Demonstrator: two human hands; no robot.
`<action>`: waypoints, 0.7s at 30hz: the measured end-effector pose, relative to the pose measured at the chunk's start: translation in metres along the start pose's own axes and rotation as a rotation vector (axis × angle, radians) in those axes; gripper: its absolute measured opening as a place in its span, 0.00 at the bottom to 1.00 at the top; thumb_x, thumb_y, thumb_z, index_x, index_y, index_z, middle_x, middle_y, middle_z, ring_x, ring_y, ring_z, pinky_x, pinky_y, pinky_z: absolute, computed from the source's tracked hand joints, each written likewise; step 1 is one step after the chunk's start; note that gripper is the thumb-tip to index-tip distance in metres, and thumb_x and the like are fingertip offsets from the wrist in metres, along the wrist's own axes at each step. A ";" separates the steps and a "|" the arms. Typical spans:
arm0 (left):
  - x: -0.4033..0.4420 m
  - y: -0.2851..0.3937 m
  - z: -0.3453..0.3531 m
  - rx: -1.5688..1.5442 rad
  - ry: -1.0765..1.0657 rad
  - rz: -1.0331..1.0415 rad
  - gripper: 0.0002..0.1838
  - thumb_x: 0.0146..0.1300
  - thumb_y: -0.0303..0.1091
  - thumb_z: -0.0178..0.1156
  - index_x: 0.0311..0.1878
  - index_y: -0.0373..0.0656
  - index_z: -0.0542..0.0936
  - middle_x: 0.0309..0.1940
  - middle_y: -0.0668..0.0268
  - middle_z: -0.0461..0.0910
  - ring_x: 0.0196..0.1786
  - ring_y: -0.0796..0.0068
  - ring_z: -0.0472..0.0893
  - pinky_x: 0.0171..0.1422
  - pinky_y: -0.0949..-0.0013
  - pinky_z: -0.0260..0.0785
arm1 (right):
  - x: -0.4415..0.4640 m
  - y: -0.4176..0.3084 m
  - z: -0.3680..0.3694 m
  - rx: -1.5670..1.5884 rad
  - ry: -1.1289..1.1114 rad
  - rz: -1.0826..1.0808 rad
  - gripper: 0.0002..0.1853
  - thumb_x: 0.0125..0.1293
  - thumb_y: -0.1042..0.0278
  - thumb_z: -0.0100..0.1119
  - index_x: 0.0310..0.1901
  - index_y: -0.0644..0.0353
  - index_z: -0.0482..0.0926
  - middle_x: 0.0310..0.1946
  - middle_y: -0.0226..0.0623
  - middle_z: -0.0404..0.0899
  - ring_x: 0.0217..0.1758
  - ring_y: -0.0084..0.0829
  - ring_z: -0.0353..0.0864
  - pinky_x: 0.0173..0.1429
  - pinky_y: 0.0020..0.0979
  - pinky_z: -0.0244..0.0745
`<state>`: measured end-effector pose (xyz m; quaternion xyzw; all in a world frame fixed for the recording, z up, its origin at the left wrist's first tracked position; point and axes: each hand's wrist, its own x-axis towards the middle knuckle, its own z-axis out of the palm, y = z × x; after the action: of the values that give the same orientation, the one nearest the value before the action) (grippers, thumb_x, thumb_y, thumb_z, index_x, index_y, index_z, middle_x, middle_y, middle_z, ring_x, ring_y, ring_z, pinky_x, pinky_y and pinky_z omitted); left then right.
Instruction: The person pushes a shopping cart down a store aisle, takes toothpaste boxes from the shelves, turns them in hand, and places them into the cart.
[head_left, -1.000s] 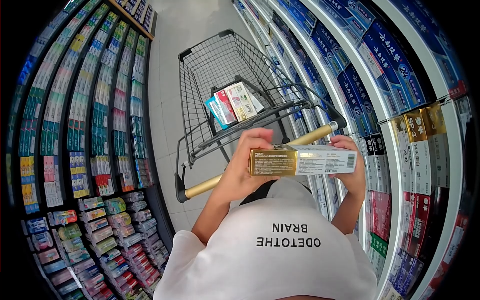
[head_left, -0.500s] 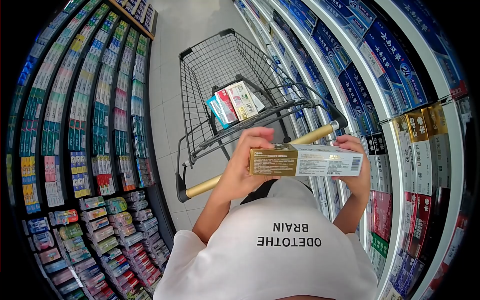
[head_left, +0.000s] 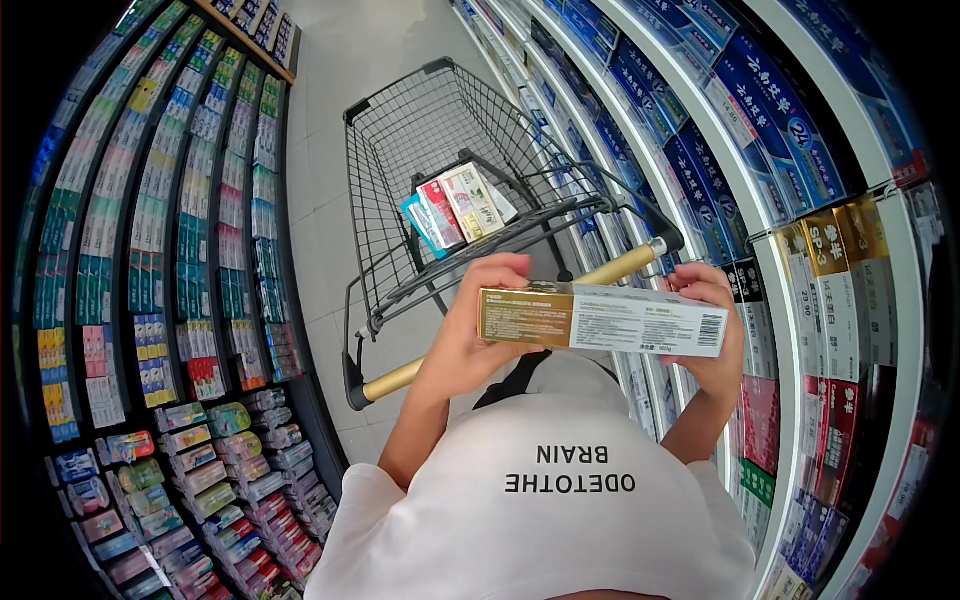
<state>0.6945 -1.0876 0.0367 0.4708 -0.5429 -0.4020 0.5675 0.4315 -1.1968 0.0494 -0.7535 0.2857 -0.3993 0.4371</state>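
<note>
A long gold-and-white toothpaste box (head_left: pixel 600 320) is held level between both hands, its printed side with small text and a barcode turned up toward me. My left hand (head_left: pixel 470 330) grips the gold end, fingers on top and thumb beneath. My right hand (head_left: pixel 712 330) is wrapped round the white end by the barcode. Just beyond the box is the gold handle (head_left: pixel 620 265) of a black wire shopping cart (head_left: pixel 400 180); neither hand is on it. Several boxes (head_left: pixel 460 208), in blue, red and cream, lie in the cart's near end.
Shelves of blue toothpaste boxes (head_left: pixel 740 110) rise close on my right, with gold-and-white boxes (head_left: pixel 830 260) lower down. Shelves of hanging toothbrush packs (head_left: pixel 200 430) and cartons line the left. Grey tiled floor (head_left: pixel 325 210) runs between them.
The box has tilted so more of its printed side faces me, and its gold end has shifted slightly left with my left hand. The cart appears a little further left.
</note>
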 end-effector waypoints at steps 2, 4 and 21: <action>-0.001 -0.002 -0.001 -0.041 0.009 -0.043 0.35 0.42 0.21 0.72 0.54 0.43 0.66 0.60 0.56 0.63 0.61 0.66 0.68 0.62 0.64 0.64 | 0.002 -0.003 0.000 -0.022 0.003 -0.030 0.37 0.28 0.59 0.81 0.44 0.59 0.73 0.52 0.43 0.69 0.53 0.37 0.73 0.55 0.33 0.71; 0.000 0.000 -0.001 -0.032 0.008 -0.074 0.35 0.43 0.21 0.71 0.56 0.42 0.65 0.60 0.57 0.62 0.60 0.69 0.67 0.62 0.66 0.63 | 0.003 -0.006 0.001 -0.031 0.004 -0.049 0.37 0.29 0.57 0.81 0.44 0.59 0.72 0.52 0.43 0.69 0.54 0.38 0.73 0.55 0.34 0.71; 0.000 0.000 -0.007 0.002 0.009 -0.099 0.37 0.46 0.22 0.70 0.60 0.41 0.63 0.59 0.61 0.62 0.58 0.73 0.67 0.62 0.68 0.61 | 0.007 -0.022 0.004 -0.145 -0.009 -0.097 0.38 0.27 0.60 0.82 0.44 0.61 0.73 0.52 0.47 0.69 0.53 0.40 0.73 0.52 0.34 0.73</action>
<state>0.7018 -1.0864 0.0367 0.4995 -0.5166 -0.4271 0.5488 0.4405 -1.1907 0.0700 -0.7979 0.2750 -0.3950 0.3630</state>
